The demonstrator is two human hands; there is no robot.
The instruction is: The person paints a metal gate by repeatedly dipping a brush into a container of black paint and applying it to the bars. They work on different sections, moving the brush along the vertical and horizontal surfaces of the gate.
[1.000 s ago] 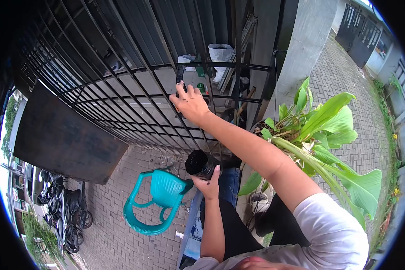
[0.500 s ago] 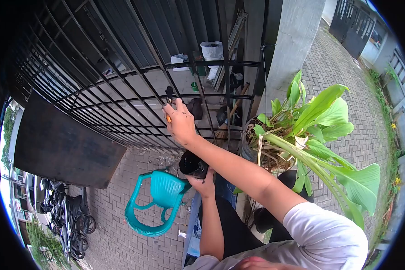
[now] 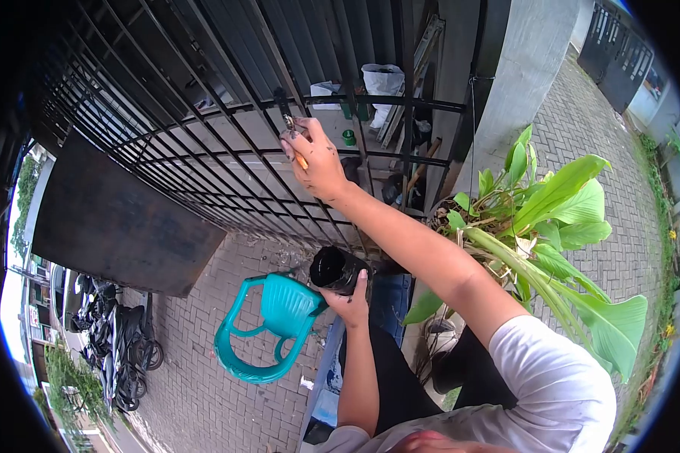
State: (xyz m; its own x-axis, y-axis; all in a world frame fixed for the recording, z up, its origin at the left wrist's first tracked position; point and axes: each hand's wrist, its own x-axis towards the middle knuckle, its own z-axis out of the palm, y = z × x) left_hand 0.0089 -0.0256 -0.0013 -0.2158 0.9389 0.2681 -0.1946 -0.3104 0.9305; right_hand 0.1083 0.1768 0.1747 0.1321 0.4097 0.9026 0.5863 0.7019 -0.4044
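Observation:
My right hand is closed around the orange handle of a paintbrush, whose dark bristles point up against the bars of a black metal fence. Dark smears mark the fingers. Lower down, my left hand grips a container of black paint, thumb along its side. The container is coated in black and its open top faces me; dark, glossy liquid shows inside.
A teal plastic chair stands on the paving below left. A large leafy plant grows close by my right arm. Behind the bars are a white sack and a ladder. A dark metal panel adjoins the fence at left; motorcycles are parked beyond.
My right hand has moved up with the paintbrush, which now reaches the upper horizontal bar. The view has shifted slightly, and the paint container's opening shows more fully.

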